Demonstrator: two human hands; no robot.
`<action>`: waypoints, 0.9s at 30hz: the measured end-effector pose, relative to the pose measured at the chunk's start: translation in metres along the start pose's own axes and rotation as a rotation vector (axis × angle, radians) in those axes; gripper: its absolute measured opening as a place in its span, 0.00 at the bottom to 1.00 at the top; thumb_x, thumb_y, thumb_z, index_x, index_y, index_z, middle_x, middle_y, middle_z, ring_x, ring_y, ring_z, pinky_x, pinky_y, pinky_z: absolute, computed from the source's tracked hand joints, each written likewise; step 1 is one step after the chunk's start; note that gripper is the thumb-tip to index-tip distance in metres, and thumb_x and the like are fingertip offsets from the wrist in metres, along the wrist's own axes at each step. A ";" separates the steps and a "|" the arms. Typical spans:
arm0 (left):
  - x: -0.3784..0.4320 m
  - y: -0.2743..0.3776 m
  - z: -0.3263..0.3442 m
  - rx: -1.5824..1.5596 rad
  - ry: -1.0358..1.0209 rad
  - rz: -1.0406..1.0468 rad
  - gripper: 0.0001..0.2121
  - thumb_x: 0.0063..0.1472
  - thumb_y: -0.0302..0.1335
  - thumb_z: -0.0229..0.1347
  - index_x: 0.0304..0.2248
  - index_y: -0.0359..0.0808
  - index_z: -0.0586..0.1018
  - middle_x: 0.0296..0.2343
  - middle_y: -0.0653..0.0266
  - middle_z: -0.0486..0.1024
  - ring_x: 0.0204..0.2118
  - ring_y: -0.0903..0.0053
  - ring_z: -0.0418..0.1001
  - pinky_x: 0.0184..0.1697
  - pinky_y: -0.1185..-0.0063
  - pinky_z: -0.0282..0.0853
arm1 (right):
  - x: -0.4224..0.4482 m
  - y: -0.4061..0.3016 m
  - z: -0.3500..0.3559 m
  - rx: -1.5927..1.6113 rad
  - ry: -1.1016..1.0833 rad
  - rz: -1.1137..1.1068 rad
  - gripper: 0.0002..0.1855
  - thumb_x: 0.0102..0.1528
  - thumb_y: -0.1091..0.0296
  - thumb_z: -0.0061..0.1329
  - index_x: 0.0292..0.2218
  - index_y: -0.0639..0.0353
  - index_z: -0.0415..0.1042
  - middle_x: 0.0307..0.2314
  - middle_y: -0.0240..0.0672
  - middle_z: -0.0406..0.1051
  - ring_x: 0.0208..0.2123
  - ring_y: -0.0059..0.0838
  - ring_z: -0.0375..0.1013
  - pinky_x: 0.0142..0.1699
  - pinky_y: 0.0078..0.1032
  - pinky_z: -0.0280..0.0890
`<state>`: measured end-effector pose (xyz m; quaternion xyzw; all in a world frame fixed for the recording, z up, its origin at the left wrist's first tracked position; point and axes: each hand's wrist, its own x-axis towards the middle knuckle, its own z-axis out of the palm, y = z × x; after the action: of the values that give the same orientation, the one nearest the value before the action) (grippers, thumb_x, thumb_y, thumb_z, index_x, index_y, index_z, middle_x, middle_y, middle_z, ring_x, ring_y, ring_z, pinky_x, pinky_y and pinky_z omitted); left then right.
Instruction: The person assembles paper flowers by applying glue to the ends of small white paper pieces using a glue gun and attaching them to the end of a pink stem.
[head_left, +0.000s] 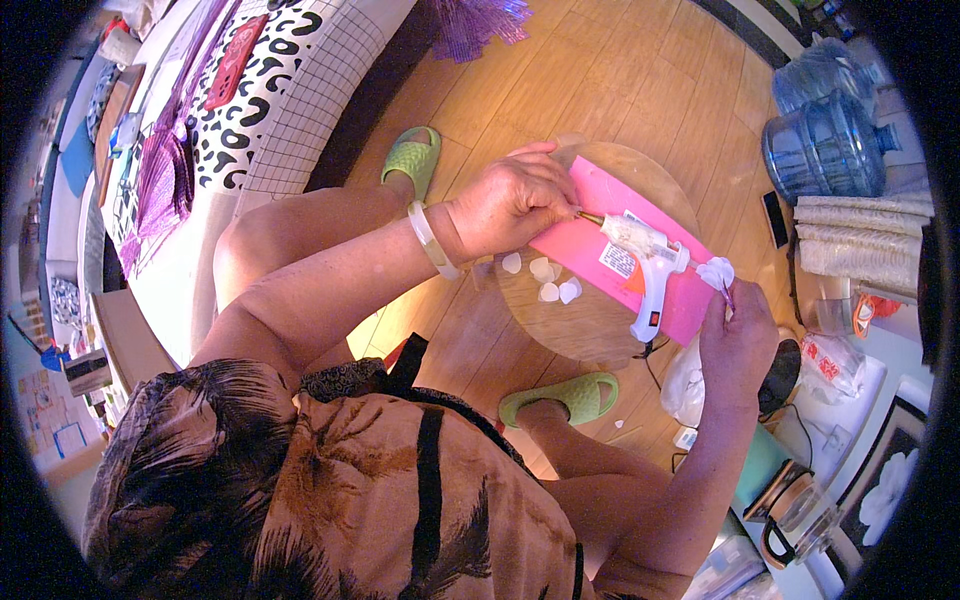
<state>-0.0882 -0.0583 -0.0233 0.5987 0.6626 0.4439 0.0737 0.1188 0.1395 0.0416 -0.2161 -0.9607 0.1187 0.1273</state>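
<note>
My left hand (521, 195) is pinched at the brass nozzle of a white glue gun (651, 270). A small pale piece, mostly hidden, shows at its fingertips. The glue gun lies on a pink board (607, 191), its handle with a red switch pointing towards me. In my right hand (739, 337) is a thin stem topped by a white petal flower (716, 271), held just behind the gun's rear end. Several loose white petals (549, 291) lie on the round stool top (585, 330) left of the board.
A power cord (652, 367) runs down from the stool. Blue water bottles (825, 146) lie at the right, above folded cloth (859, 236). The bed (300, 112) at the left bears a red phone (236, 60) and purple pleated material (161, 180). A glass pot (806, 517) stands lower right.
</note>
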 end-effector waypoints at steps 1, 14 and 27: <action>0.000 0.000 0.000 -0.003 -0.004 -0.001 0.06 0.42 0.21 0.54 0.23 0.42 0.75 0.26 0.69 0.73 0.34 0.73 0.69 0.49 0.66 0.53 | 0.001 0.000 0.000 0.007 0.001 -0.003 0.06 0.45 0.74 0.43 0.28 0.64 0.66 0.22 0.41 0.65 0.25 0.37 0.67 0.29 0.27 0.61; 0.001 0.001 -0.002 -0.021 0.004 0.022 0.06 0.42 0.21 0.53 0.23 0.41 0.75 0.25 0.69 0.73 0.33 0.73 0.70 0.48 0.65 0.53 | 0.003 -0.005 0.000 0.007 -0.001 0.006 0.06 0.45 0.74 0.43 0.29 0.64 0.66 0.22 0.41 0.66 0.25 0.37 0.67 0.29 0.27 0.61; 0.021 0.033 -0.033 0.009 0.084 0.127 0.06 0.44 0.19 0.52 0.24 0.39 0.75 0.26 0.65 0.73 0.34 0.71 0.69 0.49 0.66 0.52 | 0.002 -0.010 -0.013 -0.018 0.027 0.021 0.06 0.45 0.72 0.44 0.26 0.65 0.66 0.19 0.42 0.65 0.22 0.38 0.66 0.26 0.27 0.60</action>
<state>-0.0903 -0.0605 0.0277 0.6208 0.6278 0.4693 0.0148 0.1172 0.1335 0.0572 -0.2289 -0.9576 0.1085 0.1372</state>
